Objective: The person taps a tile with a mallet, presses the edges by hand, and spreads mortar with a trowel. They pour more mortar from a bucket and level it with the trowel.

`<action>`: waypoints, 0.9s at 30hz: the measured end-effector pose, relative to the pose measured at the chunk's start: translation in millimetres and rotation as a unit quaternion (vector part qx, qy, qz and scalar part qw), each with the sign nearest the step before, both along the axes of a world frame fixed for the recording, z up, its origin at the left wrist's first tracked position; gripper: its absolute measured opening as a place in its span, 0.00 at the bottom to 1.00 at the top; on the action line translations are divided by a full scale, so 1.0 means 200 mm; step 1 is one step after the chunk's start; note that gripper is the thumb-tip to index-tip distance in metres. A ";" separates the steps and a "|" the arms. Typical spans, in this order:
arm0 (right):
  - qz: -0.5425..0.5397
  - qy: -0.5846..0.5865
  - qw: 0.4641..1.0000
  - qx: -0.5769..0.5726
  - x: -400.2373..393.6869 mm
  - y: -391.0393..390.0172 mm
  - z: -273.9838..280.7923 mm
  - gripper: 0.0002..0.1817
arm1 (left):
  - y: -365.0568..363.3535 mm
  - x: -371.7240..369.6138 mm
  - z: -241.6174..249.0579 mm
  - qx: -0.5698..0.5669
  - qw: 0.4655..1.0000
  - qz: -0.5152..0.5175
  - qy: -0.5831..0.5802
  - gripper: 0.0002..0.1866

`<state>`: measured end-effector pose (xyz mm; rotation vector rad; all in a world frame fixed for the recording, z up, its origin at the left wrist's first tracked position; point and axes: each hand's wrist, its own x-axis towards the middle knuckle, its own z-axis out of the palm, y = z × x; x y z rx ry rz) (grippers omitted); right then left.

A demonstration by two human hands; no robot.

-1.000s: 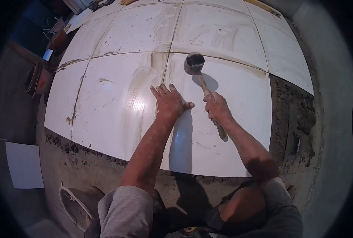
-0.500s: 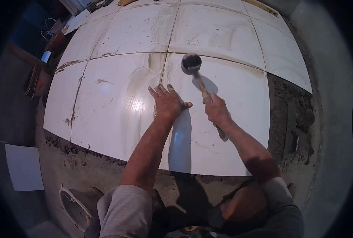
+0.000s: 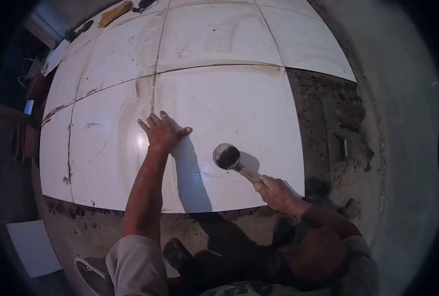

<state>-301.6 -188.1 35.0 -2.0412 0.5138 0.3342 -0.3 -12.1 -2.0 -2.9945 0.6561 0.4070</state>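
My left hand [image 3: 162, 134] lies with fingers spread across the joint between two large white floor tiles. Under its thumb side is the near white tile [image 3: 264, 118], smeared with thin mortar along its far and left edges. My right hand [image 3: 278, 194] is wrapped round the wooden handle of a rubber mallet [image 3: 227, 157]. The mallet's round dark head, pale at the rim, is over the near middle of that tile and casts a shadow to its right.
Rough mortar bed [image 3: 328, 118] borders the tile on the right. A loose white tile piece [image 3: 34, 248] lies at lower left, near a bucket [image 3: 88, 274]. Buckets [image 3: 38, 86] stand along the left side. A yellowish object [image 3: 115, 14] rests on the far tiles.
The mallet and my right hand have moved nearer to me over the tile, from its far left part. My left hand stays spread at the joint. The view has swung right.
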 end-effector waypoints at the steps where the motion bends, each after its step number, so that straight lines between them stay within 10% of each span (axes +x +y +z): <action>1: 0.036 -0.013 0.999 -0.010 -0.06 -0.03 -0.01 0.18 | -0.01 0.00 0.02 0.014 1.000 0.008 -0.001 0.59; 8: 0.039 0.045 0.996 -0.069 -0.56 -0.20 0.01 0.16 | 0.01 0.02 0.01 0.017 0.999 0.011 0.038 0.61; 18: -0.019 0.183 0.983 -0.002 -1.38 -0.10 0.38 0.14 | 0.54 -0.03 -0.02 -0.039 0.998 0.039 -0.001 0.35; 27: 0.036 0.094 0.994 -0.038 -1.09 -0.04 0.61 0.12 | 0.71 -0.26 -0.17 -0.134 0.990 0.026 -0.029 0.16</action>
